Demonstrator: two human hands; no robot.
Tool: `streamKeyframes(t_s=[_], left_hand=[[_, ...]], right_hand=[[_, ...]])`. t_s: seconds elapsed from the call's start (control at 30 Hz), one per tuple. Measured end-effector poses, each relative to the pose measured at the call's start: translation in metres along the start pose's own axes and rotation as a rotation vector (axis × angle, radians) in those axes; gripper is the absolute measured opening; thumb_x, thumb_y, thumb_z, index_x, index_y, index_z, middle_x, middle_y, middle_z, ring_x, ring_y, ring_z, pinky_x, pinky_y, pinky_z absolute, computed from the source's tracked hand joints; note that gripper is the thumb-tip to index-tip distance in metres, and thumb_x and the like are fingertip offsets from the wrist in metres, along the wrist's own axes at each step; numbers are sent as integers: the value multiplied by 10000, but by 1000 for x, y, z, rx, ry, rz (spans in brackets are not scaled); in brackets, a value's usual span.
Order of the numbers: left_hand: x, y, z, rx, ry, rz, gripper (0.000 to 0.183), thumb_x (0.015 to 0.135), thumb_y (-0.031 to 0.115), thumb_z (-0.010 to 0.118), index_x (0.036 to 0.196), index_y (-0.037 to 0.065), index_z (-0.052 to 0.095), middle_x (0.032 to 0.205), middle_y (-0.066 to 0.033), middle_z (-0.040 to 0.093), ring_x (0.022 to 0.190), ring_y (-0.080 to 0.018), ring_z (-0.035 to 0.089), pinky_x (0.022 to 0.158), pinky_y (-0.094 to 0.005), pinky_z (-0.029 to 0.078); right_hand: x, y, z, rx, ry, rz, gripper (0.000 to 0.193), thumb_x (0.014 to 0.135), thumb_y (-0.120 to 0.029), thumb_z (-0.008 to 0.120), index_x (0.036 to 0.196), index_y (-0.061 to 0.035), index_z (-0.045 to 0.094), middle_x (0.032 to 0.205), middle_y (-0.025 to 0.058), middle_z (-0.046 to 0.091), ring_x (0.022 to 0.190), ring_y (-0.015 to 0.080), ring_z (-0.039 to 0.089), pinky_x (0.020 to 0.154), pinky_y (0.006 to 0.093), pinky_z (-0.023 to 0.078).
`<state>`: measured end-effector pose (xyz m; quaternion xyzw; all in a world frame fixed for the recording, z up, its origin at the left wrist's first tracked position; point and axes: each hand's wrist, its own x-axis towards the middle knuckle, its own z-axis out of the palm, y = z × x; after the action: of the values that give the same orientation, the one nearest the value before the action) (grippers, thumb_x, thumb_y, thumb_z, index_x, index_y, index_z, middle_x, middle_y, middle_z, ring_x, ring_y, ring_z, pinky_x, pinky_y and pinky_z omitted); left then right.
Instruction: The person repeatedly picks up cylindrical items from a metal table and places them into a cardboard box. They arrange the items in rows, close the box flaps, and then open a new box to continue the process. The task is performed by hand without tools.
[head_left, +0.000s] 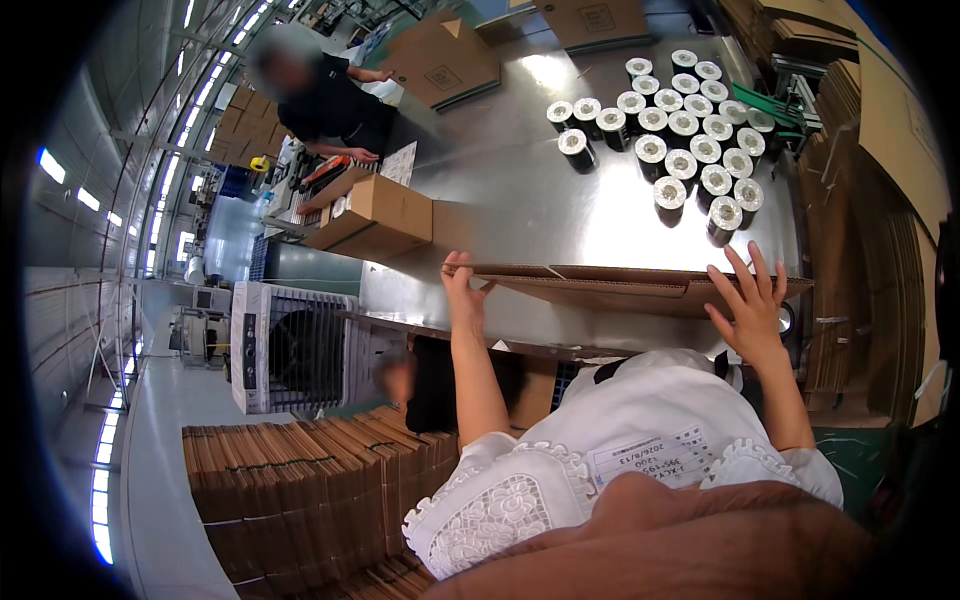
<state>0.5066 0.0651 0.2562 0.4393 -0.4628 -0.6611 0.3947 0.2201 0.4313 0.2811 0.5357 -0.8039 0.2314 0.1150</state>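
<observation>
A flat, folded cardboard carton (600, 288) stands on its long edge across the near side of the metal table. My left hand (460, 278) has its fingers curled round the carton's left end. Near the other end, my right hand (752, 305) lies against the cardboard with its fingers stretched and spread, not wrapped round it. Beyond the carton, at the far right, several black cylinders (668, 212) with silvery round tops stand upright in a loose group. The nearest of them is just past my right fingertips.
An open carton (385, 215) stands on the table's left side. More cartons (440, 62) are at the far edge, where a co-worker (340, 105) stands. Cardboard stacks (320, 490) lie lower left and right (840, 250). A fan unit (295, 345) and a second person (440, 385) are at left.
</observation>
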Motion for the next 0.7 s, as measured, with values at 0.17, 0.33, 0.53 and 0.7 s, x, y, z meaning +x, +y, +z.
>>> streamKeyframes(t_s=[0.17, 0.33, 0.53, 0.7], left_hand=[[4, 65, 22, 1235, -131, 466, 413, 687, 148, 634, 1095, 92, 613, 1148, -100, 550, 1096, -269, 507, 894, -376, 454], [11, 97, 54, 1595, -219, 355, 169, 713, 229, 701, 799, 90, 747, 689, -128, 676, 663, -309, 648, 681, -369, 516], [19, 77, 62, 1865, -210, 643, 384, 815, 382, 625, 664, 36, 697, 656, -186, 637, 685, -362, 638, 653, -436, 513], [-36, 69, 107, 1787, -763, 331, 437, 833, 395, 556, 629, 27, 674, 598, -189, 614, 643, -363, 625, 660, -441, 516]], right_hand=[[-8, 7, 5, 54, 48, -46, 467, 760, -84, 648, 1206, -217, 608, 1406, 9, 454, 1385, 288, 286, 1106, 512, 107], [-4, 1, -8, 219, 101, -64, 403, 695, 27, 575, 1029, -176, 673, 1102, -1, 627, 1236, 258, 472, 1093, 493, 140], [6, 22, -16, 666, 161, -111, 217, 499, 82, 536, 527, -129, 573, 564, -22, 533, 670, 154, 560, 908, 397, 319], [44, 57, -1, 987, -225, -417, 143, 461, 42, 550, 461, -83, 480, 522, -3, 509, 611, 210, 511, 774, 343, 387]])
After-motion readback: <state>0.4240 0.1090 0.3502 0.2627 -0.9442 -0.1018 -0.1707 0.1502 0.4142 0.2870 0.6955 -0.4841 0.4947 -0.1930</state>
